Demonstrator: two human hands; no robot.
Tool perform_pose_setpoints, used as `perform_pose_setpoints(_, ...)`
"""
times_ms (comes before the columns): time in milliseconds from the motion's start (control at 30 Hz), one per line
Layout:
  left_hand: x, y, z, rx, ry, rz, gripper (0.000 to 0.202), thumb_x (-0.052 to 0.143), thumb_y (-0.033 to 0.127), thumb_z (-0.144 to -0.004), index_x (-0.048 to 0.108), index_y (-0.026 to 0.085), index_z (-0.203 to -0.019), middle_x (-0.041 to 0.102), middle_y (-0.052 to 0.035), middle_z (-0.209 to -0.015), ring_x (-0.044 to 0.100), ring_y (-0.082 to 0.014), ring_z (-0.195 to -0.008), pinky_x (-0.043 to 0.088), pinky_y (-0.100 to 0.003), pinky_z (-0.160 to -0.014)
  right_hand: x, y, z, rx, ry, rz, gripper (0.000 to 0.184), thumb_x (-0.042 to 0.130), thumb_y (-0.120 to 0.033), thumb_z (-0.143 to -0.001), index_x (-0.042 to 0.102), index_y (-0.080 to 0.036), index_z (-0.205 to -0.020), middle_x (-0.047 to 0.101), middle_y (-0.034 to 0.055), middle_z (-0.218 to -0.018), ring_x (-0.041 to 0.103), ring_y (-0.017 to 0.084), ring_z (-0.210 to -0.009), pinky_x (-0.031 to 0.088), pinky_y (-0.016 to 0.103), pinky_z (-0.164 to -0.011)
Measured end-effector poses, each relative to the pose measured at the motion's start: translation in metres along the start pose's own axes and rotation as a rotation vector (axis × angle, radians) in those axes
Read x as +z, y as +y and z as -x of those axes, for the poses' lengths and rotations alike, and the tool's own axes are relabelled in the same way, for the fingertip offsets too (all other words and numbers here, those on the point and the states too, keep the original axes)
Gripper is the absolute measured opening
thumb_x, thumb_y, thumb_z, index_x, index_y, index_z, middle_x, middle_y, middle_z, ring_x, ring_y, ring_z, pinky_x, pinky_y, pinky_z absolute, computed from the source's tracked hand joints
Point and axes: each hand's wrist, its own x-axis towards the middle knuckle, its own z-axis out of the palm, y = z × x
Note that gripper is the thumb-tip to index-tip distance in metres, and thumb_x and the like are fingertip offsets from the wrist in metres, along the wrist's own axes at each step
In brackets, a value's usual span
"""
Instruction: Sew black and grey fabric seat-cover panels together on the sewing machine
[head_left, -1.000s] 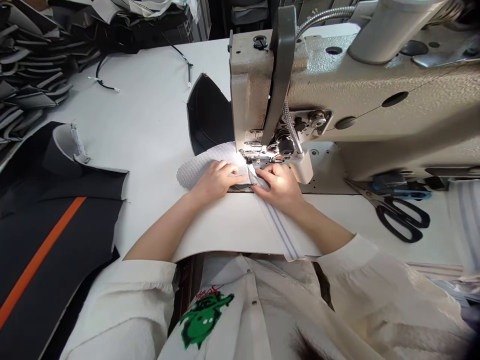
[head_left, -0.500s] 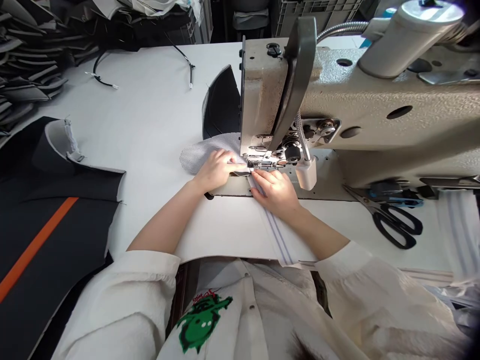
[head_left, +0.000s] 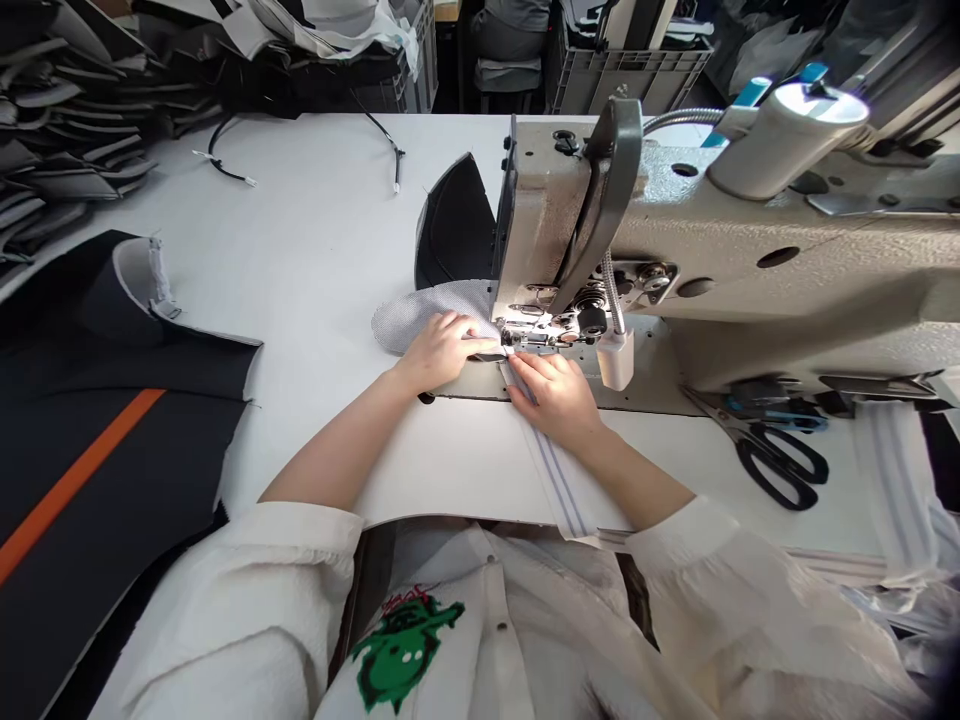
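My left hand (head_left: 444, 352) rests on a light grey mesh fabric piece (head_left: 405, 318), holding its edge close to the sewing machine's presser foot (head_left: 510, 338). Its fingers are bent together, and one digit points at the foot. A dark edge shows beneath them. Just right of the foot, my right hand (head_left: 556, 400) has its fingertips closed on a white tape with blue stripes (head_left: 559, 480). The tape runs from the foot down past the table's front edge. The needle point and the fabric under the foot are hidden.
The sewing machine (head_left: 720, 240) fills the right side. Black-handled scissors (head_left: 780, 460) lie right of its bed. A black fabric piece (head_left: 454, 225) lies behind the mesh. Dark fabric with an orange stripe (head_left: 82, 470) covers the left, with stacked pieces (head_left: 67, 130) behind it.
The whole view has shifted, so the machine and table appear slightly lower. Both hands stay at the presser foot with the mesh fabric and tape, with little visible movement of their own.
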Motion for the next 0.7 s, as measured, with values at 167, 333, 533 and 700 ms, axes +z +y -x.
perform_pose_setpoints(167,0.000,0.000,0.003,0.028,0.074,-0.019,0.032,0.043,0.025,-0.091,0.066,0.028,-0.113,0.061,-0.0074,-0.112,0.051,-0.0223,-0.105,0.038,-0.039,-0.090,-0.004,-0.004,0.004,-0.015,-0.028,0.079,0.039,0.046,-0.033,-0.091,0.059,-0.016,-0.124,0.060,0.0094,-0.125,0.053,0.025,-0.093,0.040,0.039,-0.078)
perform_pose_setpoints(333,-0.003,0.005,0.005,0.093,0.130,-0.028,0.029,0.044,0.033,-0.093,0.066,0.027,-0.111,0.064,-0.0065,-0.113,0.052,-0.0220,-0.108,0.036,-0.040,-0.094,-0.009,-0.010,0.007,0.009,-0.005,0.074,0.038,0.049,-0.038,-0.090,0.062,-0.017,-0.119,0.060,0.0089,-0.123,0.051,0.025,-0.094,0.039,0.036,-0.079)
perform_pose_setpoints(533,0.005,0.011,-0.005,-0.090,0.066,-0.078,0.034,0.048,0.015,-0.083,0.064,0.024,-0.112,0.066,-0.0056,-0.109,0.054,-0.0237,-0.098,0.042,-0.039,-0.083,-0.005,-0.007,0.006,0.034,0.009,-0.005,0.033,0.054,-0.034,-0.086,0.065,-0.019,-0.113,0.062,0.0090,-0.098,0.050,0.021,-0.085,0.039,0.031,-0.073)
perform_pose_setpoints(700,0.000,0.026,-0.012,-0.142,0.020,-0.137,0.040,0.040,0.008,-0.083,0.065,0.023,-0.110,0.064,-0.0073,-0.099,0.054,-0.0232,-0.091,0.043,-0.035,-0.074,-0.004,-0.004,0.007,0.058,-0.043,-0.053,0.030,0.047,-0.020,-0.085,0.068,-0.021,-0.107,0.053,0.0042,-0.075,0.047,0.016,-0.068,0.030,0.027,-0.059)
